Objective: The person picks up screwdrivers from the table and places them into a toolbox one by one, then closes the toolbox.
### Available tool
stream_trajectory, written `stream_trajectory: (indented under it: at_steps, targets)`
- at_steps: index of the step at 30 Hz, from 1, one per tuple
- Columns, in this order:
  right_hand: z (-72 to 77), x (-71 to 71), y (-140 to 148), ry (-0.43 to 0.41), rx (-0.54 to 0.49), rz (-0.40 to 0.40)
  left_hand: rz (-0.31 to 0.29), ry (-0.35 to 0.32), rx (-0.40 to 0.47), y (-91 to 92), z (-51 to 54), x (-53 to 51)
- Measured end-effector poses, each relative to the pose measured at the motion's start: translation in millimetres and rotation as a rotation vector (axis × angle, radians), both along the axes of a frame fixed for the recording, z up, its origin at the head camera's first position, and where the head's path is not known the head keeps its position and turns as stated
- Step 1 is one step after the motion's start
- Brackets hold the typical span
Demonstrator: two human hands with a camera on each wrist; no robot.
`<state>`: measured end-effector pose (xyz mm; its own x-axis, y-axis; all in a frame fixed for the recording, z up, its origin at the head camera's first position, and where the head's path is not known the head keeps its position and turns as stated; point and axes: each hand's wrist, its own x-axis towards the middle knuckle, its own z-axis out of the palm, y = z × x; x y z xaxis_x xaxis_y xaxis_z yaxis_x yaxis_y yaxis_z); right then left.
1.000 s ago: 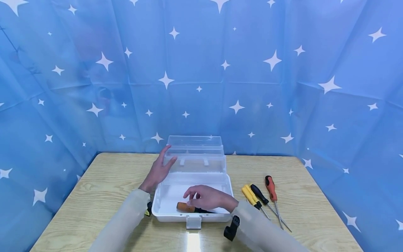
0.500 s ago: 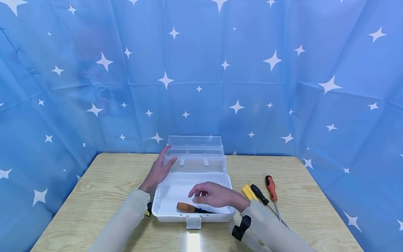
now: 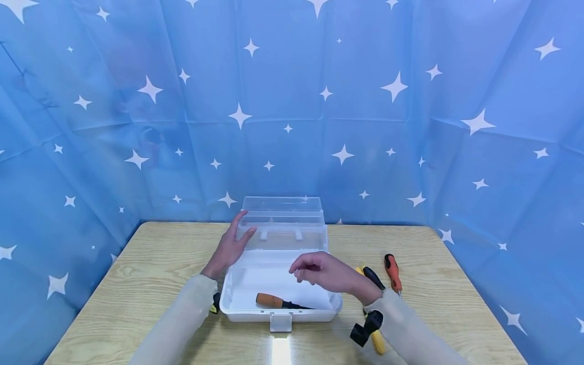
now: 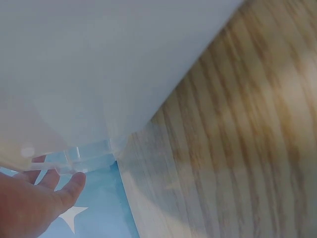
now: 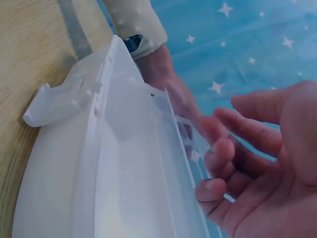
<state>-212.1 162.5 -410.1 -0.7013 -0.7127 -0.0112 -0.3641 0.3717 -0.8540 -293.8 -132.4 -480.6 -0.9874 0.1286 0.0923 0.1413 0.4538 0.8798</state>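
A white toolbox (image 3: 237, 317) stands on the table, its translucent lid (image 3: 292, 237) raised. My left hand (image 3: 229, 248) holds the lid by its left edge, thumb on the inner face; its fingertips show against clear plastic in the left wrist view. Inside the box, near the front wall, lies an orange-brown-handled screwdriver (image 3: 270, 300) with a dark shaft pointing right. Over the box's right half hovers my right hand (image 3: 326, 272), fingers loosely bent and nothing in them, as the right wrist view (image 5: 267, 163) also shows.
Right of the box lie a red-and-black screwdriver (image 3: 392, 271), a black-handled one (image 3: 373, 277) and yellow handles, partly covered by my right sleeve (image 3: 406, 324). One yellow handle (image 3: 377, 342) sits below my wrist. A clear latch (image 3: 280, 322) hangs at the box front.
My right hand has moved up and to the right, away from the screwdriver in the box, its sleeve now covering more of the tools. The left hand and the box have stayed put.
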Motion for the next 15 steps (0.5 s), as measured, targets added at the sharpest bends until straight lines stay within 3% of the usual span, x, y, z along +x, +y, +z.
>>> stream_trajectory:
  at_steps: [9, 15]
  targets:
    - [2.5, -2.4, 18.9, 0.040, -0.068, -0.156, 0.003, -0.017, 0.010, 0.7, -2.0, -0.5]
    - [6.7, -3.4, 33.3, 0.006, -0.080, -0.261, 0.001, 0.010, 0.004, 0.5, -2.8, -0.7]
